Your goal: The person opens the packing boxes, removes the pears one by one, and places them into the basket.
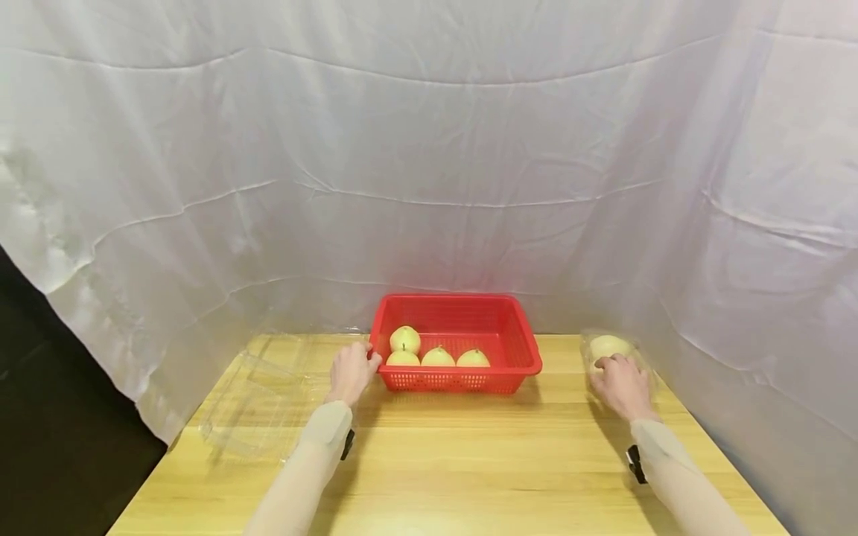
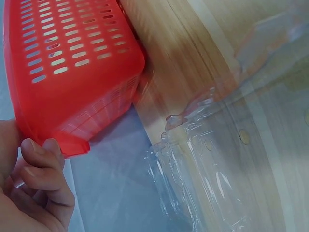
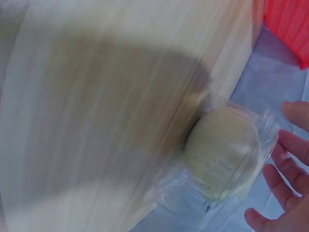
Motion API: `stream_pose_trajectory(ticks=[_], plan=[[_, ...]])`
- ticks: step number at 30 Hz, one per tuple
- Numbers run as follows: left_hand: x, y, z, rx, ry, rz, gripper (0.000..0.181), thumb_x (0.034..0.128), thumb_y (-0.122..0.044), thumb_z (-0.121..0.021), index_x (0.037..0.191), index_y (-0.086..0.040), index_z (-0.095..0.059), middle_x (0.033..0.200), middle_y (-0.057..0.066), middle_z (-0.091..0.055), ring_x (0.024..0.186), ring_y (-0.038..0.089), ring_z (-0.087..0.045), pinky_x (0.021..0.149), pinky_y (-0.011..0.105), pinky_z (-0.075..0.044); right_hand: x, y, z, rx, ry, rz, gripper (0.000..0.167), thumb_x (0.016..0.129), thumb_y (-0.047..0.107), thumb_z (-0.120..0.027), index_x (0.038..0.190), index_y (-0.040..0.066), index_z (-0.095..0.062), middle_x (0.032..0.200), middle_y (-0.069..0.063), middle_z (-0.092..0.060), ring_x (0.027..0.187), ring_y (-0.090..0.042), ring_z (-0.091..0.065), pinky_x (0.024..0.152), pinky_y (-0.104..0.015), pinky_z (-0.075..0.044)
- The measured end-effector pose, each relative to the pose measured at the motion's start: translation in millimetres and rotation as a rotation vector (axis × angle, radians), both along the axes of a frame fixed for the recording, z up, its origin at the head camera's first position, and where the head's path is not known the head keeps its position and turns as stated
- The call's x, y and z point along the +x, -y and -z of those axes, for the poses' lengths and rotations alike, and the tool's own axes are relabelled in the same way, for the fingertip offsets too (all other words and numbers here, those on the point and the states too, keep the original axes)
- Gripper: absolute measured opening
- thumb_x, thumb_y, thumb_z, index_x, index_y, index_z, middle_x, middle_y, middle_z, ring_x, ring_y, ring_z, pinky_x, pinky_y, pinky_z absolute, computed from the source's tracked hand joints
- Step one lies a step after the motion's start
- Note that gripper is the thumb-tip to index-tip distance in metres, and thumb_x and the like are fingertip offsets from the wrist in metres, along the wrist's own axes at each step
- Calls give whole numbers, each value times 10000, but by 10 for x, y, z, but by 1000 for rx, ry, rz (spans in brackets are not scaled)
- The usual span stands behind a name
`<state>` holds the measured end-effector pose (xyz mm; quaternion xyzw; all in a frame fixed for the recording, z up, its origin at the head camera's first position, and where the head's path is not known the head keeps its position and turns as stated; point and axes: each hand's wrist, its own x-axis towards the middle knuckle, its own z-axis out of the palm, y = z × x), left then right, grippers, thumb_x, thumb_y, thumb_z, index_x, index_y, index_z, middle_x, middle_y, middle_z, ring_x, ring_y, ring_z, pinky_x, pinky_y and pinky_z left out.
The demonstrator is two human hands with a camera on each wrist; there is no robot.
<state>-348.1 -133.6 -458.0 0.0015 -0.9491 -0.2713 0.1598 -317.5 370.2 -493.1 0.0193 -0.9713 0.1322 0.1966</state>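
Observation:
My left hand [image 1: 351, 372] is at the left end of the red plastic basket [image 1: 462, 370], thumb and curled fingers pinching its rim, as the left wrist view shows up close. Several yellow-green pears [image 1: 439, 356] lie inside the basket, toward its left and front. At the far right of the table, my right hand [image 1: 623, 383] is over a clear plastic box [image 3: 181, 191] that holds one pear [image 3: 222, 150]. In the right wrist view its fingers are spread and loosely bent along the box's edge, with the fingertips touching or very near the plastic.
More clear plastic boxes [image 1: 248, 409] stand at the left of the wooden table [image 1: 462, 454], their outlines hard to make out. A pale grey cloth curtain [image 1: 429, 164] hangs behind the table and along both sides.

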Motion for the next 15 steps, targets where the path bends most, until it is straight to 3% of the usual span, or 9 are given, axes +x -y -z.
stream_pose_trajectory(ticks=[4, 8, 12, 15], plan=[[-11, 4, 2, -5, -5, -3, 113, 867, -176, -615, 836, -119, -707, 691, 37, -594, 642, 221, -510, 548, 315, -373, -28, -32, 8, -49, 27, 43, 426, 908, 362, -650, 1087, -24, -636, 1179, -311, -561, 1083, -495, -496, 862, -698, -354], [-1, 3, 14, -7, -1, 0, 133, 863, -176, -624, 901, -110, -733, 719, 43, -618, 642, 218, -518, 547, 322, -390, -52, -83, 48, -123, 78, 117, 465, 921, 484, -610, 952, 20, -602, 1215, -317, -516, 1128, -518, -453, 864, -778, -284], [17, -2, 15, -7, -1, -3, 138, 862, -181, -623, 909, -110, -731, 733, 46, -624, 642, 218, -520, 546, 327, -396, -79, -118, 48, -158, 126, 158, 481, 928, 533, -568, 839, 60, -568, 1285, -320, -472, 1171, -564, -408, 834, -825, -233], [23, 1, -3, -6, -12, -12, 115, 866, -179, -614, 854, -116, -709, 711, 44, -605, 637, 225, -514, 544, 327, -383, -104, -121, 14, -164, 151, 148, 448, 915, 511, -584, 855, 67, -560, 1265, -299, -468, 1144, -538, -419, 814, -811, -250]])
